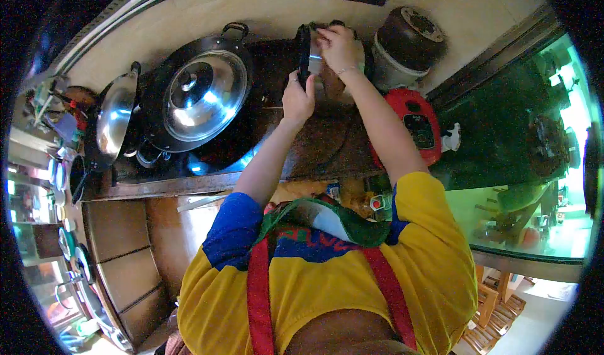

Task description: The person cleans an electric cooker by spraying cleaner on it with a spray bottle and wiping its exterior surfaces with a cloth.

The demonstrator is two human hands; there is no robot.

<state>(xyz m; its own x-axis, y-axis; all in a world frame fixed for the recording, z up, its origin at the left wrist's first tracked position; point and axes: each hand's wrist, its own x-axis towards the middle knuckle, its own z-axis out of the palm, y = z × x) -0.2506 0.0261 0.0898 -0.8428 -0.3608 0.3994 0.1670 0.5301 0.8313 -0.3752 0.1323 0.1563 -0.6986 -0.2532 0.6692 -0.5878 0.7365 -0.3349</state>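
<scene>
Both arms reach to the back of the counter. My left hand [298, 101] grips the dark edge of an upright, flat object with a black rim [304, 54], its thumb and fingers closed on the lower end. My right hand [338, 48] is bent over beside the upper part of that object, fingers near its shiny inner side; what they hold, if anything, is hard to make out. Behind the right hand stands a metallic surface [360, 56], partly covered by the hand and forearm.
A black wok with a glass-and-steel lid [207, 97] sits left on the counter, with another lidded pan [117, 117] beyond it. To the right stand a dark-topped cooker [409, 40] and a red appliance [415, 125]. A greenish glass panel [497, 135] borders the right.
</scene>
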